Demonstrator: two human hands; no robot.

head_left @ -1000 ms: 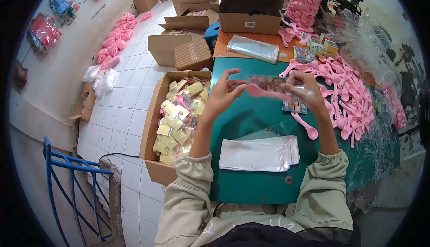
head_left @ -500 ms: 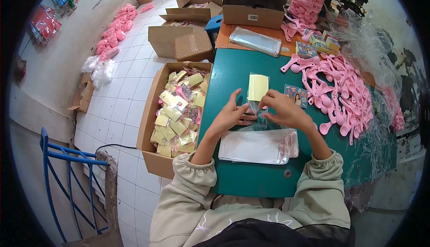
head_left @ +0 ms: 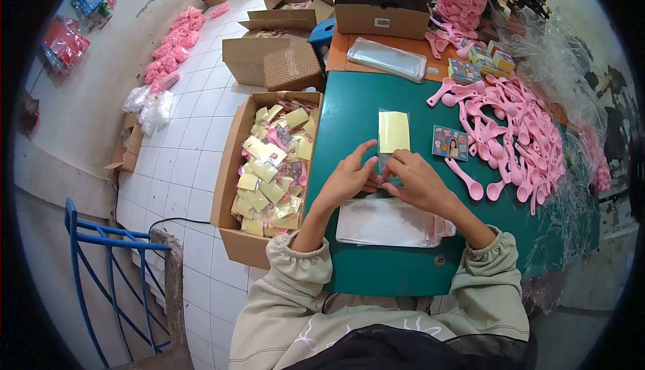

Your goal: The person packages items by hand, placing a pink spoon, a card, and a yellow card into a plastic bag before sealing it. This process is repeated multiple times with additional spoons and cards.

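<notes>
- Your left hand (head_left: 348,178) and right hand (head_left: 420,178) now meet at the lower end of the clear packet (head_left: 394,131); half a second ago they stood farther apart there.
- One second ago you held a picture card and a pink spoon up in the air; now the packet lies on the green tabletop (head_left: 366,269), its plain yellow side up.
- The single loose spoon (head_left: 467,180), largely hidden by your right arm half a second ago, now shows in full beside the picture card (head_left: 449,143).
- That card carries a figure and small print, too small to read.
- The large brown box (head_left: 363,22) at the far end bears a white barcode label, also unreadable.
- Your left index finger reaches forward beside the packet, the thumb just apart from it and the other fingers bent under.
- Your right hand comes in from the side, knuckles up, fingers curled and bunched over the packet's end; you cannot tell from here whether either hand pinches the film.
- Both forearms slant inward, with gathered cuffs well behind the wrists.
- Just below your hands lies a stack of clear bags (head_left: 383,223), reddish strips at its right end.
- To the right spreads a heap of pink spoons (head_left: 529,158).
- To the left, beside the tabletop, an open carton (head_left: 252,249) holds many yellow-backed packets (head_left: 272,191).
- Beyond, more clear sleeves (head_left: 386,60) lie on an orange surface (head_left: 342,51).
</notes>
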